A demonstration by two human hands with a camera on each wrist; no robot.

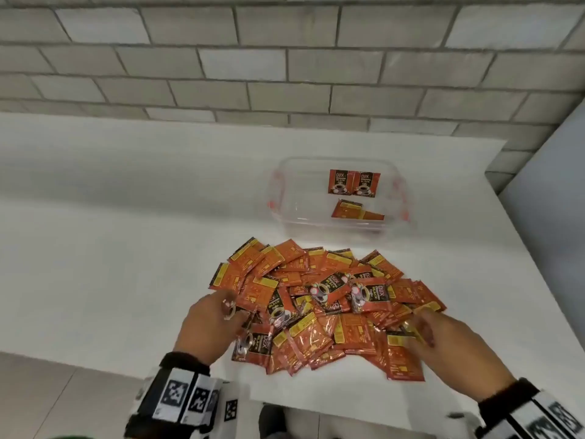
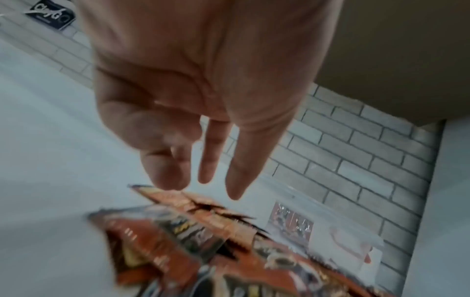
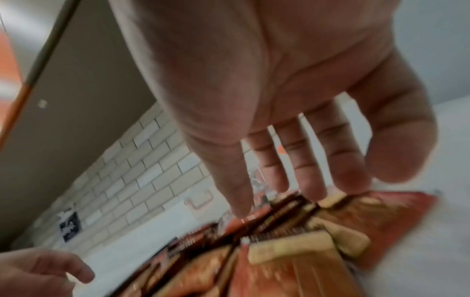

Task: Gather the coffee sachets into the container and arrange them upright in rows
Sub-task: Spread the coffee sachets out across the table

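A loose pile of orange coffee sachets (image 1: 323, 305) lies on the white table, just in front of a clear plastic container (image 1: 286, 198). Two sachets (image 1: 353, 182) stand upright against the container's far wall, and others lie flat (image 1: 356, 211) on its floor. My left hand (image 1: 232, 310) is at the pile's left edge. In the left wrist view this hand (image 2: 203, 186) hangs with straight fingers just above the sachets (image 2: 178, 237) and holds nothing. My right hand (image 1: 416, 327) is at the pile's right edge, and its spread fingers (image 3: 312, 176) reach down onto the sachets (image 3: 292, 251) without gripping any.
A grey brick wall (image 1: 285, 64) backs the table. The table's front edge (image 1: 95, 362) drops to the floor at lower left. A grey panel (image 1: 550, 198) stands at the right. A small black plate (image 3: 70, 227) is fixed to the wall.
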